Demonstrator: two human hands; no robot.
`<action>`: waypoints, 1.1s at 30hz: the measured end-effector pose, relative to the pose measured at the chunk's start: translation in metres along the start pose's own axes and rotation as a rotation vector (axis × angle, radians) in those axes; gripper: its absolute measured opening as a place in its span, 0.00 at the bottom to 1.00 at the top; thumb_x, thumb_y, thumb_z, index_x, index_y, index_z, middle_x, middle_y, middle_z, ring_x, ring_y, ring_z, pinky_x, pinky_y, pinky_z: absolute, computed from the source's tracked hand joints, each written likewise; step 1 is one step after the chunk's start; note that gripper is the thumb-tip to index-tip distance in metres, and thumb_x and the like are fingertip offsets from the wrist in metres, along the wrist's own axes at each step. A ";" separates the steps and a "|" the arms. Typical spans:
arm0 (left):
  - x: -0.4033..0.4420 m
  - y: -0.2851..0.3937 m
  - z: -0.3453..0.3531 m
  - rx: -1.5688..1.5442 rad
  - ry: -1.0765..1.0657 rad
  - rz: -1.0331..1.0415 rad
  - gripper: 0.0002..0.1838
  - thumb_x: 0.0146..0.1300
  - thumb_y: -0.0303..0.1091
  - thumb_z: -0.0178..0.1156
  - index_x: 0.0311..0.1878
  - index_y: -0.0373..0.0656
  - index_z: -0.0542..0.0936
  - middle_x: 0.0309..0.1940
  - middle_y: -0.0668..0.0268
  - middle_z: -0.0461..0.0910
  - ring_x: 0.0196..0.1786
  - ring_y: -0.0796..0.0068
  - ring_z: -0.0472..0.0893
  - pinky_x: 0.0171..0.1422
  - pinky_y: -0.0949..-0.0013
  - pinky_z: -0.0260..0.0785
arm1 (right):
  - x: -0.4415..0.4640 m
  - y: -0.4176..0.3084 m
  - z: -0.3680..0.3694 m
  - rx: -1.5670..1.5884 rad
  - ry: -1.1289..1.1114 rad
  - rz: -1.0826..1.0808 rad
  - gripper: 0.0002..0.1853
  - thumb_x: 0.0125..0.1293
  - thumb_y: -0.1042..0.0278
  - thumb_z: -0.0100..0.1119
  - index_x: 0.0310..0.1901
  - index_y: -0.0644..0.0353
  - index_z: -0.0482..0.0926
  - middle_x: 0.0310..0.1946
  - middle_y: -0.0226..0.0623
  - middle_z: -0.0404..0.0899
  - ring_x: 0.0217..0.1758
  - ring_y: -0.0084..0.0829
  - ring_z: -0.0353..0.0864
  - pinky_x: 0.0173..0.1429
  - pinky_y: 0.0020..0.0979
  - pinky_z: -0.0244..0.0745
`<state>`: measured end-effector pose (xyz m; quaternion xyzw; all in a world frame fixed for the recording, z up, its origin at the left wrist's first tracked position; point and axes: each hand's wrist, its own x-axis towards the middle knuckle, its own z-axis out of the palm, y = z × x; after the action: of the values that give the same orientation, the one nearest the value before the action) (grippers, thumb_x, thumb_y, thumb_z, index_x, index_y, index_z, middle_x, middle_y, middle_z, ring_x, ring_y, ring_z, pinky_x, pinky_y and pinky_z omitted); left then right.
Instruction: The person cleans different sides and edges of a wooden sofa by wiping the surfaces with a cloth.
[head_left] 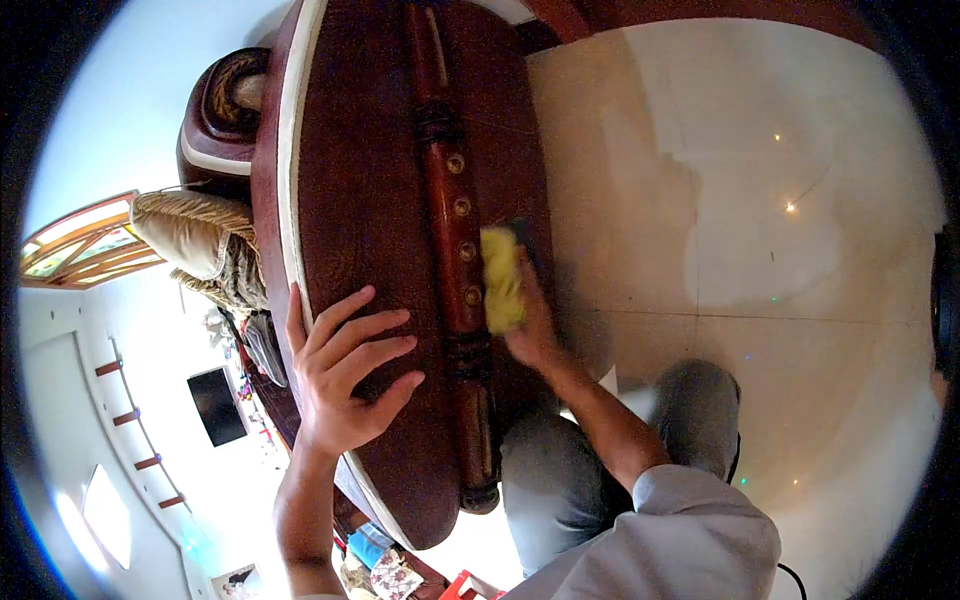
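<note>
A dark red-brown, leather-like sofa panel (pixel 375 200) with pale edging fills the middle of the head view, turned sideways. Along it runs a turned wooden rail (pixel 455 180) with several round metallic studs. My left hand (pixel 350 370) lies on the panel near the pale edge, its fingers spread and holding nothing. In my right hand (pixel 537 325) is a yellow cloth (pixel 502 280), pressed against the panel right beside the studded rail. Motion blurs the cloth, and my right fingers are partly hidden behind it.
Shiny beige floor tiles (pixel 640 250) spread on the right, reflecting small lights. My bent knee (pixel 700 410) is close to the sofa's lower end. A beige cushion (pixel 185 230) and a rolled sofa arm (pixel 225 110) stand behind the panel. A dark screen (pixel 216 408) hangs farther off.
</note>
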<state>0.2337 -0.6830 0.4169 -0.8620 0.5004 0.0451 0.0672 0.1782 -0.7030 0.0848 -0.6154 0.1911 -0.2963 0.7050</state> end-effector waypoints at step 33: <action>-0.190 0.065 0.015 -0.036 0.038 -0.119 0.29 0.56 0.43 0.76 0.63 0.54 0.84 0.80 0.56 0.63 0.83 0.36 0.52 0.83 0.29 0.43 | -0.272 -0.053 0.002 0.247 0.058 0.173 0.40 0.69 0.56 0.66 0.76 0.67 0.62 0.75 0.58 0.64 0.80 0.53 0.61 0.83 0.47 0.54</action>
<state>0.0828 -0.5499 0.4253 -0.8919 0.4488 0.0338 0.0446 -0.0348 -0.5274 0.1116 -0.4963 0.2254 -0.2734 0.7925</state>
